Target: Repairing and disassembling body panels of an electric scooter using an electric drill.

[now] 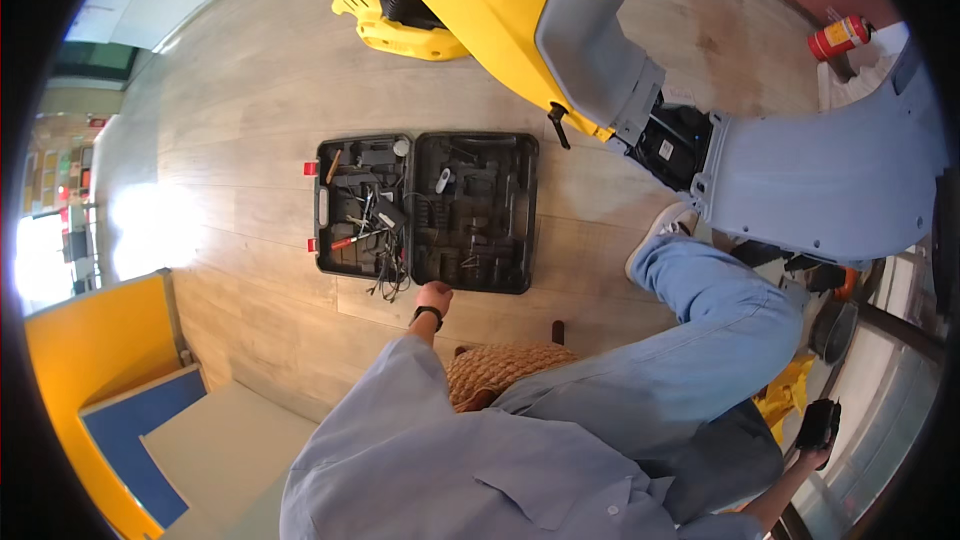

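Note:
An open black toolbox (524, 210) lies on the wooden floor in front of me. Its left half holds loose cables (392, 265), a red-handled tool (352, 239), an orange-handled tool (333, 166) and a black block (388, 212). My left hand (434, 296), with a dark band at the wrist, is by the box's near edge, beside the cables. Its fingers look curled in, and whatever they hold is hidden. Far out at the lower right, my right hand (808, 459) is closed on a black object (820, 425) whose kind I cannot make out.
A yellow scooter body (500, 0) with a grey section (820, 180) stretches across the top and right. A woven seat (500, 370) is beneath me. Yellow and blue panels (100, 340) stand at the lower left. A red fire extinguisher (838, 37) is at the far right.

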Tool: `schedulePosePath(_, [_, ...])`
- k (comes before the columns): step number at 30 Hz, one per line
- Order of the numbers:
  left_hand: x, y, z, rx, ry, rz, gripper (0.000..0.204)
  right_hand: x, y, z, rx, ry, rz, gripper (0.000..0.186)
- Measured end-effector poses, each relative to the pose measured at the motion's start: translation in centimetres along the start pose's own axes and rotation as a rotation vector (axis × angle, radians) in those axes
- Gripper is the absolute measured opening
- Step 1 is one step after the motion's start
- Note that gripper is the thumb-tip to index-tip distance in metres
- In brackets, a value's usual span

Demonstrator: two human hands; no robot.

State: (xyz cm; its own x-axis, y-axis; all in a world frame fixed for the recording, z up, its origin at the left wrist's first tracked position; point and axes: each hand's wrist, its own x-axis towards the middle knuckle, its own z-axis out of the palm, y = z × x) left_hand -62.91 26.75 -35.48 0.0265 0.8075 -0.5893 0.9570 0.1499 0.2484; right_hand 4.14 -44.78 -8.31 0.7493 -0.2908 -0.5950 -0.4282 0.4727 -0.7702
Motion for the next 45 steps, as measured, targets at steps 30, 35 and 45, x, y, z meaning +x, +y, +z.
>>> schedulePosePath(30, [-0.3,14.2,12.9,0.276,-0.133,0.403,0.011,-3.4,-11.1,-20.8,-1.209,0.273,-0.918,0.064])
schedulePosePath(35, [0.6,14.4,13.0,0.010,-0.072,0.350,0.020,-2.2,-11.3,-22.5,-0.919,0.087,-0.892,0.061])
schedulePosePath(45, [4.2,10.8,8.9,-1.341,-0.314,-0.222,0.017,0.6,-12.5,-23.4,-0.740,-0.306,-0.751,0.044])
